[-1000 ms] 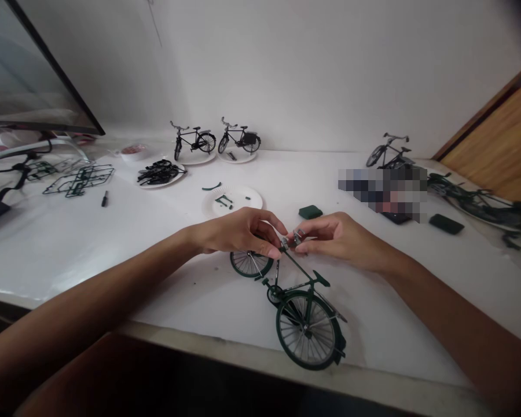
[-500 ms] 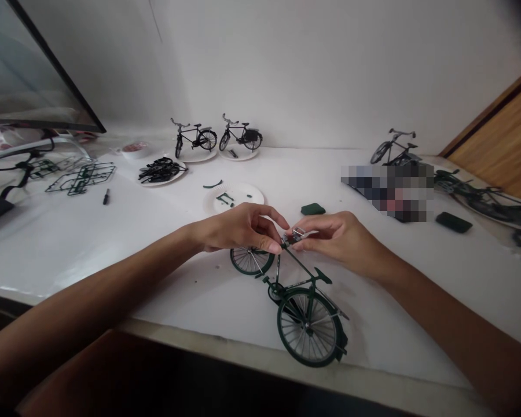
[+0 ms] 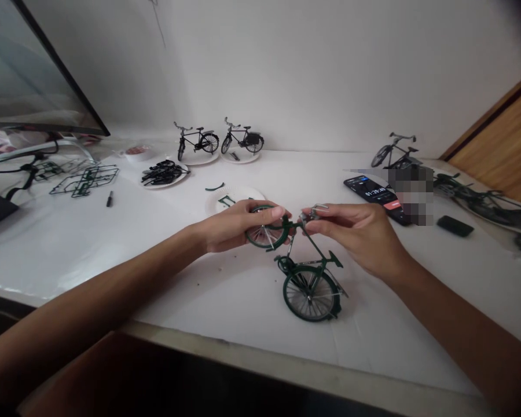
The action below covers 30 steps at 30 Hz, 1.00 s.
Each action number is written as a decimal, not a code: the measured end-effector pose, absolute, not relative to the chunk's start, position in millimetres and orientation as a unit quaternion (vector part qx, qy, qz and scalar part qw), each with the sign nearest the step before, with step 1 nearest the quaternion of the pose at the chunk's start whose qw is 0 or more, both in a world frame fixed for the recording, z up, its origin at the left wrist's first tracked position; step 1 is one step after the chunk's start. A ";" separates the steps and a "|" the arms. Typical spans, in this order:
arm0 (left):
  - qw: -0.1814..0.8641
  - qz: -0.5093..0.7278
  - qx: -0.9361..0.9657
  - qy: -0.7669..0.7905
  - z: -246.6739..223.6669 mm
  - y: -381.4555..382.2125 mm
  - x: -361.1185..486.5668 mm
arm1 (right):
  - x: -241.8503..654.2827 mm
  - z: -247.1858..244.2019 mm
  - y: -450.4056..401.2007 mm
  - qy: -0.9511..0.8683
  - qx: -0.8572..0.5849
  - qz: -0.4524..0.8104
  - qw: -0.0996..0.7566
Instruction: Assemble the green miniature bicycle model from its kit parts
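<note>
The dark green model bicycle (image 3: 308,272) is tilted, with its rear wheel (image 3: 309,295) on the tabletop (image 3: 113,249) and its front end raised. The left hand (image 3: 228,231) is clenched around the front wheel (image 3: 264,229), with the thumb across the upper rim. The right hand (image 3: 356,237) pinches a small silver fitting (image 3: 315,212) between thumb and fingers, at the top of the frame. The two grips stand close together, just either side of the frame's head, and the exact join there is too small to inspect.

The tabletop is white. Behind the hands, partly covered by the left forearm, is a white paper plate (image 3: 237,200) bearing green parts. A plate of black parts (image 3: 164,174) stands further back, and two finished black model bicycles (image 3: 198,139) (image 3: 242,136) stand on plates along the wall. To the left lie a green parts frame (image 3: 84,180) and a small screwdriver (image 3: 109,198). To the right are a lit phone (image 3: 370,191), a pixelated patch (image 3: 410,194) that cannot be read, a dark block (image 3: 455,226) and a third model bicycle (image 3: 393,152). A monitor (image 3: 39,69) occupies the left corner, and a wooden panel (image 3: 499,150) adjoins the white wall (image 3: 286,69).
</note>
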<state>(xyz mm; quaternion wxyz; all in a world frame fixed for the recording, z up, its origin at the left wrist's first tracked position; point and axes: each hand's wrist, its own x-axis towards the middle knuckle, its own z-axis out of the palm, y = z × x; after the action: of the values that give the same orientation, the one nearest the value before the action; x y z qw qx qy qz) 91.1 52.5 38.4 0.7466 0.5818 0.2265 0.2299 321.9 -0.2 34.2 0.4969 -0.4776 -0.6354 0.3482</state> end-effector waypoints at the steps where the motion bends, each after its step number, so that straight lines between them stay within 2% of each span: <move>1: 0.755 0.227 0.581 0.203 40.0 50.7 92.2 | 323.0 35.2 0.5 -0.626 -0.485 0.330 0.514; 8: 0.704 0.271 0.626 0.197 39.7 41.2 101.8 | 321.4 46.3 -0.4 -0.671 -0.466 0.241 0.524; 15: 0.622 0.286 0.687 0.245 47.9 35.6 101.1 | 325.8 53.0 -6.4 -0.730 -0.463 0.159 0.476; 20: 0.593 0.285 0.702 0.273 56.6 30.9 100.4 | 325.0 57.1 -13.3 -0.734 -0.520 0.088 0.428; 25: 0.492 0.338 0.727 0.338 53.0 23.3 107.9 | 313.6 52.2 -10.8 -0.641 -0.610 0.150 0.441; 30: 0.444 0.421 0.693 0.382 43.2 18.5 120.0 | 302.7 46.8 0.6 -0.600 -0.598 0.160 0.507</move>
<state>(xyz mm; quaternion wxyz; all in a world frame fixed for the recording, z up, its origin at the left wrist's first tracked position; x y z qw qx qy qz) 120.0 18.5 43.2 0.4436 0.6933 0.3818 0.4205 302.7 0.6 46.8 0.5065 -0.5979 -0.6002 0.1603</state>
